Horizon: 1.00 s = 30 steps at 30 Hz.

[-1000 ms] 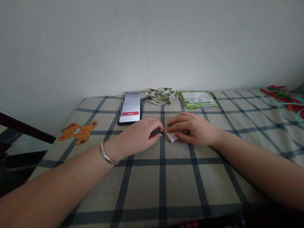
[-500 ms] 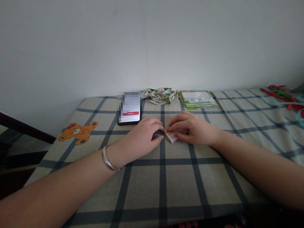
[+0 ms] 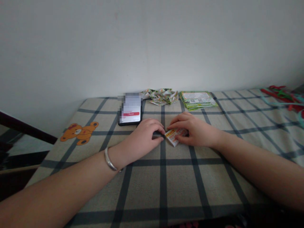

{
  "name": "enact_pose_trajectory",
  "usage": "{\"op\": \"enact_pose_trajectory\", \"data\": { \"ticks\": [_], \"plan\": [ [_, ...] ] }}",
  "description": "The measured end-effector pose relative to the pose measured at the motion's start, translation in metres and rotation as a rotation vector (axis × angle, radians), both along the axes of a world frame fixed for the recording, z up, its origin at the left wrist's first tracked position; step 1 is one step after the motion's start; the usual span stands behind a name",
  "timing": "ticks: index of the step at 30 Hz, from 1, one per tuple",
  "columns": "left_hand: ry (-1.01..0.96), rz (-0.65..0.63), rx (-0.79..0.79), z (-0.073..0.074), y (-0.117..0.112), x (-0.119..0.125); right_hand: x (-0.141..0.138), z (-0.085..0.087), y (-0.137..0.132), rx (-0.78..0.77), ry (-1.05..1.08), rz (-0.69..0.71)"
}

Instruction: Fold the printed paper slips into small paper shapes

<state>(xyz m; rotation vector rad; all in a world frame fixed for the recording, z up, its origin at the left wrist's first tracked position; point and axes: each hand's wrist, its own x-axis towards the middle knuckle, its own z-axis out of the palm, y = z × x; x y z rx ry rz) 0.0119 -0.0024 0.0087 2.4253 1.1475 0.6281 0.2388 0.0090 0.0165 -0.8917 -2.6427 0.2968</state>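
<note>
On the worktop (image 3: 166, 177), a folded paper (image 3: 174, 136) lies between both hands, partly under the right grip (image 3: 194, 131) and touching the left grip (image 3: 142, 136). A phone (image 3: 130, 109) lies just behind the left grip. A pile of small packets (image 3: 160, 96) sits farther back, between the grips. A stack of sheets (image 3: 198, 99) lies behind the right grip, with cords (image 3: 282, 93) far to its right.

Both forearms stretch in from 7 and 4 o'clock, and the left hand (image 3: 142, 136) and right hand (image 3: 196, 131) lie palm down, bent fingertips almost meeting.
</note>
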Motion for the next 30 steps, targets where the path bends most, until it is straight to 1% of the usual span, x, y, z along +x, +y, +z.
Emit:
{"op": "enact_pose_trajectory", "data": {
  "ticks": [6, 15, 20, 24, 27, 30],
  "plan": [
    [-0.013, -0.023, 0.007, -0.0012, 0.0005, -0.0006, -0.0016, 0.0023, -0.0005, -0.019, 0.01, 0.008],
    [-0.057, -0.044, 0.031, -0.0006, -0.0008, -0.0011, -0.0029, 0.0022, -0.0008, -0.112, 0.053, -0.052],
    [-0.083, -0.003, 0.037, -0.0001, -0.0018, -0.0005, -0.0027, -0.0001, -0.0017, -0.157, 0.096, -0.136],
    [-0.102, 0.06, 0.027, -0.0003, -0.0025, -0.0006, -0.004, -0.0018, -0.0028, -0.173, 0.135, -0.163],
    [-0.132, 0.092, -0.009, -0.0011, -0.0027, -0.0009, -0.0061, -0.002, -0.0039, -0.228, 0.219, -0.194],
    [-0.172, 0.095, -0.039, -0.0014, -0.0027, -0.0012, -0.0087, -0.0015, -0.0054, -0.26, 0.322, -0.23]
  ]
}}
